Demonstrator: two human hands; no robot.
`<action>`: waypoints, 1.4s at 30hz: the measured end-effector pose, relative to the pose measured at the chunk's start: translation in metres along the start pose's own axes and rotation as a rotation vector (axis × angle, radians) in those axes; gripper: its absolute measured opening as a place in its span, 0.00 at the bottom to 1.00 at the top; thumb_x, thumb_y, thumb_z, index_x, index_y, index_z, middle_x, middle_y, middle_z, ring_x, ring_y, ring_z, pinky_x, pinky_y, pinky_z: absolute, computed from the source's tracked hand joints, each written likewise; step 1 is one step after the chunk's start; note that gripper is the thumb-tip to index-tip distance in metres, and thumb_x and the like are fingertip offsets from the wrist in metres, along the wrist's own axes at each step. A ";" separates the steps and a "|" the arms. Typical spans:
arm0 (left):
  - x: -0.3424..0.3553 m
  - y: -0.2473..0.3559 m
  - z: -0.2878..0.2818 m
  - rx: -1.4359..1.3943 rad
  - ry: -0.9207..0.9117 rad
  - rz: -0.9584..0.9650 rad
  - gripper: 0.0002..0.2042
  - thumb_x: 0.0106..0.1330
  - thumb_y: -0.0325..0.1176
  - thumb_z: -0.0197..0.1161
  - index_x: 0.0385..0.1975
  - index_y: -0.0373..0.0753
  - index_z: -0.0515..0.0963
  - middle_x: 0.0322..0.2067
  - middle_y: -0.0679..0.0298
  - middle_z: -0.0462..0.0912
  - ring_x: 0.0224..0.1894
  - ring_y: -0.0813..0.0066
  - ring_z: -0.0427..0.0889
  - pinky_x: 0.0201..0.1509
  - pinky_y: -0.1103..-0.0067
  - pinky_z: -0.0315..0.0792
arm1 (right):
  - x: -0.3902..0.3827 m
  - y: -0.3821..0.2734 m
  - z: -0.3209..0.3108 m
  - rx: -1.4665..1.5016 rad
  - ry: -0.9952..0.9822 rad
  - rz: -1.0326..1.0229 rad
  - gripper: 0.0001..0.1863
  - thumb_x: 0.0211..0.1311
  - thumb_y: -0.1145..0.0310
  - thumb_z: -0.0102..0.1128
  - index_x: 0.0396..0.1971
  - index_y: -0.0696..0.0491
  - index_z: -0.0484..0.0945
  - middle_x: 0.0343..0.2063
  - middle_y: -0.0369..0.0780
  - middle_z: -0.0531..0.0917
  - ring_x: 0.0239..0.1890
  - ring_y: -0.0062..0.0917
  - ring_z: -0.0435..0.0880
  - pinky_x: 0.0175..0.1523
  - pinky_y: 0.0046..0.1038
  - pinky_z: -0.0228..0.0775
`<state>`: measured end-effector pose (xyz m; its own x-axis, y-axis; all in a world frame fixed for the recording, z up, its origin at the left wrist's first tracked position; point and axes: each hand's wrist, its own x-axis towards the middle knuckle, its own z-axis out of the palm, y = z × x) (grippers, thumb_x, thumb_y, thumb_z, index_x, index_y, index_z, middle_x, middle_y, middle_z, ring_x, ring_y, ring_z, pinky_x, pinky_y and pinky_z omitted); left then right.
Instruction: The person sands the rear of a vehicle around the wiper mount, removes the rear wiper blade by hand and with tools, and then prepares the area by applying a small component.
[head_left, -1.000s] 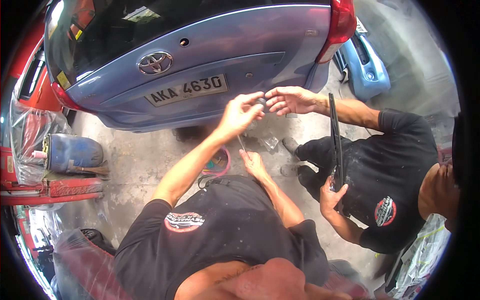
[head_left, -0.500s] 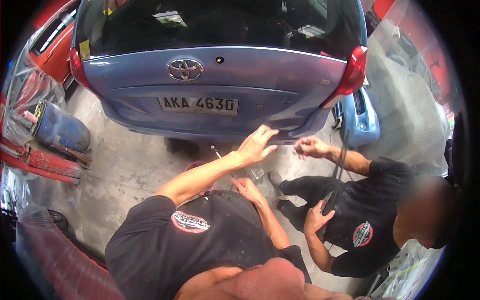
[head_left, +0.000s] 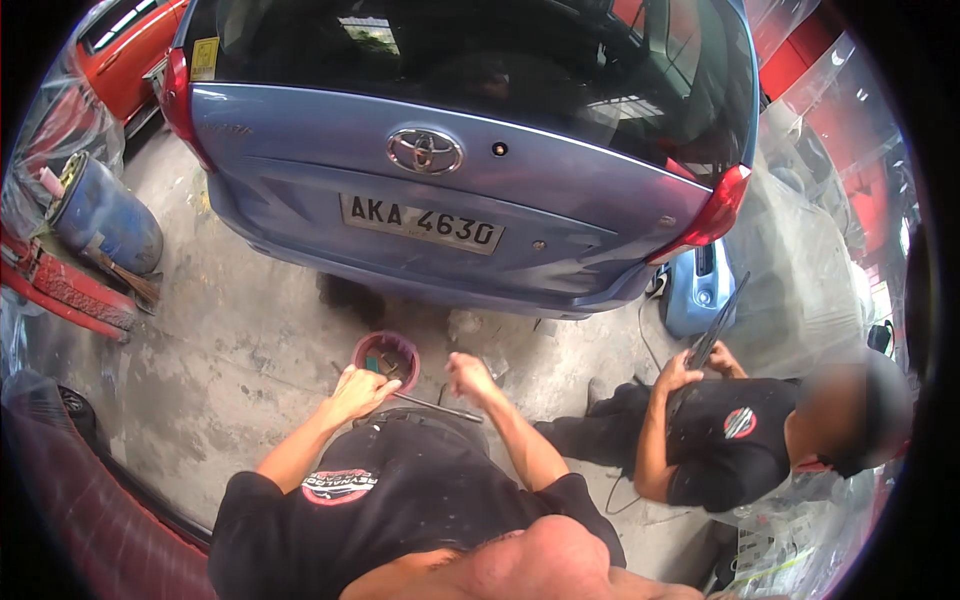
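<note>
In front of my waist, my left hand point(head_left: 358, 392) is closed round a thin dark metal rod point(head_left: 445, 408), which slants down to the right. My right hand point(head_left: 470, 380) is raised just above the rod's right part, apart from it. Its fingers are curled, and whether anything is in them is hidden. Between my hands, a little farther off, a pinkish bucket point(head_left: 414, 362) stands on the floor with small items inside. Ahead is the rear of a blue hatchback point(head_left: 300, 190), its tailgate down and the bumper area bare and shadowed.
At my right a co-worker point(head_left: 690, 440) in black holds a bundle of dark strips or cable point(head_left: 715, 335). Behind them lies a light blue bumper point(head_left: 700, 290). A blue drum point(head_left: 110, 215) and a broom point(head_left: 130, 280) stand at the left, by a red metal beam point(head_left: 80, 300). Plastic sheeting point(head_left: 810, 230) hangs at the right.
My left hand has come back from the car's rear and taken hold of the rod. My right hand has let go of it and lifted. The co-worker has drawn both hands together on the strips.
</note>
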<state>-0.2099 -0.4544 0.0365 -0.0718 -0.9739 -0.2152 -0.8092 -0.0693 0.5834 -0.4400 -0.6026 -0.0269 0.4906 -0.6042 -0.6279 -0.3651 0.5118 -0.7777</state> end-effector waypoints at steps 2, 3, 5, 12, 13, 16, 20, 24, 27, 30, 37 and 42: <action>-0.033 -0.033 0.017 -0.072 0.011 -0.296 0.27 0.71 0.55 0.50 0.23 0.38 0.84 0.22 0.51 0.83 0.31 0.53 0.83 0.44 0.62 0.69 | 0.026 0.015 -0.023 0.370 0.011 0.010 0.14 0.72 0.62 0.45 0.35 0.58 0.73 0.19 0.39 0.76 0.23 0.32 0.81 0.27 0.33 0.73; -0.049 -0.048 0.027 -0.119 0.023 -0.408 0.29 0.71 0.57 0.49 0.23 0.36 0.84 0.22 0.48 0.82 0.32 0.49 0.83 0.43 0.59 0.70 | 0.034 0.016 -0.028 0.457 0.054 -0.014 0.12 0.71 0.65 0.44 0.36 0.58 0.73 0.21 0.40 0.76 0.24 0.34 0.81 0.29 0.35 0.75; -0.079 -0.089 0.060 -0.199 0.044 -0.510 0.30 0.71 0.58 0.48 0.24 0.35 0.83 0.23 0.46 0.82 0.33 0.47 0.83 0.43 0.58 0.71 | 0.044 0.009 -0.040 0.641 0.106 -0.095 0.09 0.71 0.71 0.43 0.39 0.59 0.73 0.25 0.41 0.78 0.25 0.36 0.82 0.34 0.39 0.79; -0.143 -0.212 0.156 -0.158 -0.008 -0.942 0.37 0.69 0.63 0.43 0.39 0.28 0.83 0.41 0.35 0.80 0.51 0.41 0.79 0.56 0.59 0.70 | 0.027 -0.080 -0.040 0.710 0.176 -0.391 0.09 0.72 0.68 0.52 0.45 0.56 0.70 0.25 0.39 0.79 0.23 0.29 0.82 0.29 0.30 0.81; -0.147 -0.226 0.172 -0.066 0.015 -0.948 0.37 0.69 0.63 0.43 0.41 0.27 0.82 0.44 0.35 0.80 0.54 0.42 0.78 0.59 0.60 0.70 | 0.031 -0.090 -0.043 0.585 0.274 -0.418 0.12 0.72 0.62 0.56 0.41 0.56 0.72 0.22 0.37 0.78 0.18 0.24 0.79 0.22 0.25 0.75; -0.149 -0.215 0.164 -0.159 -0.011 -1.222 0.38 0.70 0.63 0.41 0.45 0.25 0.80 0.49 0.36 0.78 0.57 0.42 0.76 0.62 0.60 0.68 | 0.041 -0.120 -0.052 0.471 0.320 -0.450 0.12 0.70 0.61 0.59 0.36 0.56 0.73 0.20 0.36 0.76 0.16 0.21 0.75 0.19 0.23 0.70; -0.149 -0.196 0.160 -0.254 0.118 -1.332 0.39 0.70 0.63 0.39 0.43 0.24 0.80 0.48 0.32 0.77 0.56 0.39 0.76 0.61 0.58 0.67 | 0.054 -0.143 -0.061 0.529 0.340 -0.543 0.12 0.71 0.63 0.57 0.40 0.58 0.76 0.22 0.36 0.77 0.20 0.20 0.77 0.25 0.22 0.73; -0.138 -0.182 0.148 -0.283 0.116 -1.295 0.40 0.71 0.63 0.37 0.43 0.22 0.79 0.47 0.31 0.77 0.56 0.37 0.75 0.61 0.57 0.67 | 0.048 -0.183 -0.058 0.673 0.198 -0.629 0.12 0.73 0.66 0.53 0.46 0.60 0.76 0.26 0.37 0.79 0.25 0.23 0.82 0.33 0.24 0.79; -0.124 -0.213 0.160 -0.249 0.082 -1.341 0.40 0.71 0.63 0.36 0.45 0.23 0.79 0.49 0.34 0.77 0.57 0.38 0.74 0.62 0.58 0.67 | 0.031 -0.230 -0.051 0.354 0.327 -0.769 0.11 0.73 0.74 0.51 0.50 0.62 0.74 0.34 0.40 0.83 0.35 0.25 0.85 0.41 0.24 0.79; -0.109 -0.229 0.147 -0.222 0.036 -1.310 0.40 0.70 0.64 0.38 0.45 0.25 0.80 0.50 0.35 0.77 0.59 0.40 0.74 0.63 0.59 0.66 | 0.037 -0.265 -0.044 0.071 0.573 -1.039 0.11 0.72 0.76 0.51 0.50 0.62 0.74 0.36 0.42 0.85 0.37 0.24 0.86 0.44 0.24 0.79; -0.070 -0.277 0.089 -0.290 0.006 -1.246 0.37 0.70 0.63 0.40 0.46 0.30 0.81 0.49 0.37 0.79 0.57 0.42 0.76 0.62 0.59 0.67 | 0.046 -0.317 -0.021 -0.262 0.932 -1.276 0.08 0.63 0.78 0.64 0.42 0.59 0.82 0.35 0.38 0.84 0.36 0.18 0.82 0.41 0.19 0.75; -0.069 -0.333 0.079 -0.306 0.017 -1.207 0.36 0.71 0.61 0.40 0.45 0.29 0.81 0.49 0.37 0.79 0.56 0.42 0.76 0.61 0.59 0.66 | 0.056 -0.333 -0.009 -0.387 1.050 -1.288 0.09 0.59 0.79 0.67 0.40 0.58 0.84 0.32 0.38 0.83 0.31 0.16 0.79 0.37 0.18 0.72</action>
<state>0.0190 -0.3470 -0.2048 0.6321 -0.2555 -0.7315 -0.1833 -0.9666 0.1791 -0.2980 -0.8119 0.1965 -0.0355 -0.6711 0.7405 -0.4132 -0.6648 -0.6223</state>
